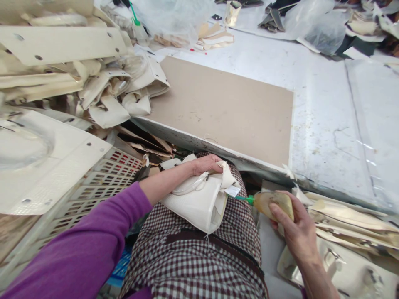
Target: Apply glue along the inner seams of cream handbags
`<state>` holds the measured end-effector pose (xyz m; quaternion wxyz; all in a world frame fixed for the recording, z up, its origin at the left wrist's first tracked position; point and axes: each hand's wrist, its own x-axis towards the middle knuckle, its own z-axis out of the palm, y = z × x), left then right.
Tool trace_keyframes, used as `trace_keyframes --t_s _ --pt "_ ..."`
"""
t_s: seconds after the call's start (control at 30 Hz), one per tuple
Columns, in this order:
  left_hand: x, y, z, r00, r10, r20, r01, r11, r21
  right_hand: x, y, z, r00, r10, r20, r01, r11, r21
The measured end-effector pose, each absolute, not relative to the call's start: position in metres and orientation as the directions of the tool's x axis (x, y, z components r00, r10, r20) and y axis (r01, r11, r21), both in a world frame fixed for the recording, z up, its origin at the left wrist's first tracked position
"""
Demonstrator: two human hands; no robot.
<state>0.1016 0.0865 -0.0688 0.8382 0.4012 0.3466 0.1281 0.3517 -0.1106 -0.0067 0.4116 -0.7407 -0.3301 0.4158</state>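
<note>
On my lap lies a cream handbag [195, 201], turned with its opening to the right. My left hand [208, 165] is closed on the bag's far upper edge, where cream lining cloth and a small white label [232, 190] stick out. In my right hand [296, 224] is a squeeze bottle [274, 204] of yellowish glue-like liquid, with the fingers wrapped round it. Its green nozzle [245, 199] points left, and the thin tip reaches the bag's opening near the label. Whether the tip touches the lining cannot be made out.
A brown board [224, 108] lies on the white table [324, 124] ahead. Cream bag pieces [62, 43] are heaped at left, above a white plastic basket [102, 182]. More cream bags [352, 232] lie low at right. Another green-nozzled bottle [140, 31] stands at the back left.
</note>
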Motion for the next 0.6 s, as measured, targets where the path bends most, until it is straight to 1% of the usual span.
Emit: trace_keyframes --t_s 0.17,0.3,0.4,0.5,0.6 --pt "0.100 0.088 -0.069 0.718 0.506 -0.478 0.055 0.643 0.764 0.349 -0.114 -0.019 0.457 0.843 -0.284 0.156 -0.390 -0.908" --pt "0.100 0.087 -0.069 0.716 0.512 -0.475 0.048 0.642 0.765 0.353 -0.118 -0.021 0.444 0.835 -0.325 0.077 -0.397 -0.915" --pt "0.100 0.087 -0.068 0.718 0.511 -0.473 0.047 0.642 0.765 0.360 -0.122 -0.019 0.393 0.836 -0.382 0.025 -0.425 -0.905" --pt "0.101 0.087 -0.069 0.716 0.511 -0.475 0.049 0.642 0.765 0.362 -0.125 -0.016 0.342 0.839 -0.422 0.013 -0.454 -0.891" --pt "0.102 0.087 -0.070 0.713 0.515 -0.477 0.049 0.641 0.766 0.359 -0.121 -0.012 0.389 0.834 -0.391 0.047 -0.442 -0.896"
